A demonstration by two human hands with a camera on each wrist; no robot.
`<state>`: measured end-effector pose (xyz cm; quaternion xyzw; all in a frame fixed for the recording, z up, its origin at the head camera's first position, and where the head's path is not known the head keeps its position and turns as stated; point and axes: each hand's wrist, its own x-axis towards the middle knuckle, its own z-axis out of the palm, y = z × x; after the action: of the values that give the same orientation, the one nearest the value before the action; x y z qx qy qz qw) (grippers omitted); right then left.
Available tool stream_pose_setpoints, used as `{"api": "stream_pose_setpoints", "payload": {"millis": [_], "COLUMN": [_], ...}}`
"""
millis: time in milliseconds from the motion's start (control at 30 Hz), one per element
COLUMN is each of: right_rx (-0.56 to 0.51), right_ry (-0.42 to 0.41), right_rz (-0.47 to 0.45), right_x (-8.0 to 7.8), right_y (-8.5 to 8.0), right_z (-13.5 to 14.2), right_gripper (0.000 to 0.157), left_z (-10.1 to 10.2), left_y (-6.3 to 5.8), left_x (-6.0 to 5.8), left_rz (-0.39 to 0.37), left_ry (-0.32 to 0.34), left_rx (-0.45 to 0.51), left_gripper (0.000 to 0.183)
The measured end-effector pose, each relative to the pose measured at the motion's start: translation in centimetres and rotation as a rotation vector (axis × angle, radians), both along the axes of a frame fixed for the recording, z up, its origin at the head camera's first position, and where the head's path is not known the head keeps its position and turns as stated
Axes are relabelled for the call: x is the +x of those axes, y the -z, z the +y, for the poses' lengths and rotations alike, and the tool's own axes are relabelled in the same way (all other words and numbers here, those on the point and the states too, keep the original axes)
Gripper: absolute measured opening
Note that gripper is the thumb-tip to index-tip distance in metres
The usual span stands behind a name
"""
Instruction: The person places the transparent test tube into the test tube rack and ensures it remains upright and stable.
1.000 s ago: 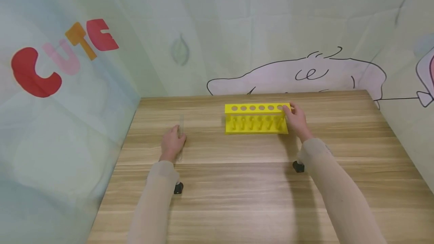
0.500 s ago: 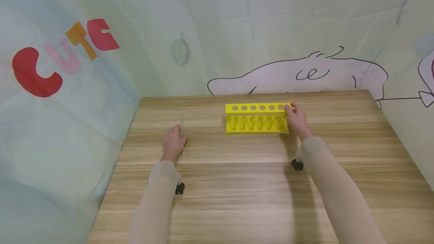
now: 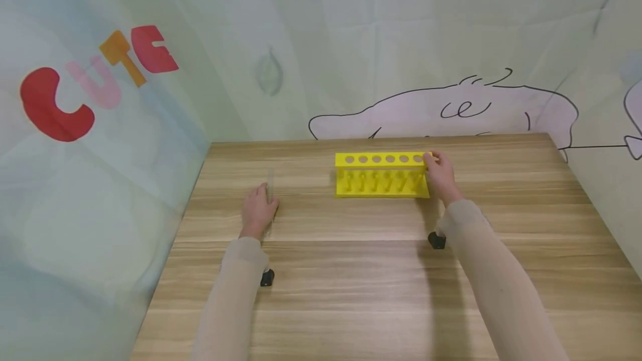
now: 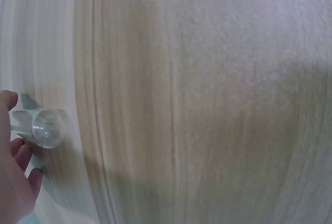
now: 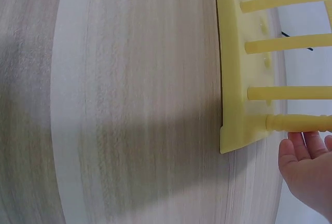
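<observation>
A clear test tube [image 3: 271,176] lies lengthwise on the left part of the table, its open mouth showing in the left wrist view. My left hand [image 3: 257,209] holds it, thumb on one side and fingers on the other. A yellow test tube rack [image 3: 383,164] stands upright near the back, with a row of round holes along its top and pegs on its base. At its right end my right hand [image 3: 441,175] grips the top bar. Fingers [image 5: 301,146] reach behind the end post [image 5: 290,122] in the right wrist view. No tubes stand in the rack.
The wood-grain table [image 3: 346,294] ends at a printed cloth backdrop [image 3: 351,60] behind and on both sides. Small black wrist cameras [image 3: 267,278] hang under the cuffs.
The head view has shifted very slightly. Both hands, the test tube and the rack keep their places.
</observation>
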<state>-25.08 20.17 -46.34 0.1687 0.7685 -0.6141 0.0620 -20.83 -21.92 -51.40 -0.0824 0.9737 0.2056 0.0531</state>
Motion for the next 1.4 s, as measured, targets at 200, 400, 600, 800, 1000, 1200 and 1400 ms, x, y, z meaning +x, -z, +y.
{"api": "stream_pose_setpoints", "payload": {"millis": [200, 400, 600, 800, 1000, 1200, 1400], "right_rx": [-0.005, 0.016, 0.041, 0.053, 0.058, 0.033, 0.037], "right_ry": [0.017, 0.031, 0.07, 0.096, 0.062, 0.053, 0.039], "right_rz": [-0.023, -0.037, -0.072, -0.079, -0.103, -0.098, -0.079], "right_x": [-0.3, -0.6, -1.1, -1.3, -1.2, -1.4, -1.5], "right_y": [-0.1, 0.0, 0.5, 0.5, 0.2, 0.2, 0.4], "right_z": [0.0, -0.4, -0.4, -0.6, -0.5, -0.5, -0.5], "right_gripper": [0.057, 0.057, 0.058, 0.054, 0.058, 0.054, 0.053], "left_z": [0.1, 0.0, 0.1, 0.1, 0.0, 0.1, 0.1], "left_y": [-0.1, -0.2, -0.2, 0.0, 0.3, 0.3, 0.1], "left_x": [-0.1, -0.2, -0.2, -0.2, -0.2, -0.1, -0.1], "left_rz": [-0.015, -0.019, -0.014, -0.005, 0.007, 0.006, 0.0], "left_ry": [-0.002, -0.018, -0.021, -0.022, -0.014, -0.018, -0.028], "left_rx": [-0.012, -0.001, -0.003, 0.005, -0.011, -0.013, -0.008], "left_gripper": [0.061, 0.061, 0.06, 0.059, 0.059, 0.06, 0.06]}}
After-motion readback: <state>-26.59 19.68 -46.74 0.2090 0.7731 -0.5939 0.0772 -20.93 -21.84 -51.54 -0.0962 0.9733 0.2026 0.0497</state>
